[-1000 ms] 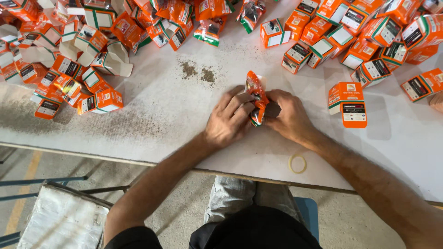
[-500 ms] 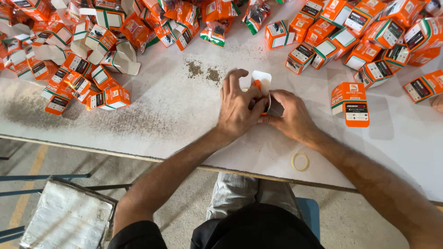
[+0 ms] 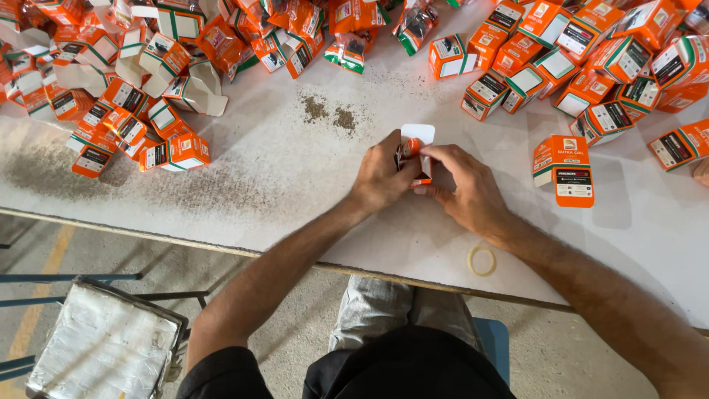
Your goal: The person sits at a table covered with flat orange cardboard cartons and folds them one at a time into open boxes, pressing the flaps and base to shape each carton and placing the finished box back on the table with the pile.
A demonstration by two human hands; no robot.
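Note:
A small orange carton with its white flap open stands on the white table in front of me. My left hand grips its left side. My right hand holds its right side, fingers on the front near the flap. Most of the carton is hidden behind my fingers. What is inside it cannot be made out.
Heaps of small orange cartons lie at the far left and far right. Two closed cartons sit right of my hands. A rubber band lies near the table's front edge. A foil-covered box rests on a metal frame below left.
The carton has gone from tilted between my hands to upright with its white flap up. Both hands have shifted slightly away from me with it.

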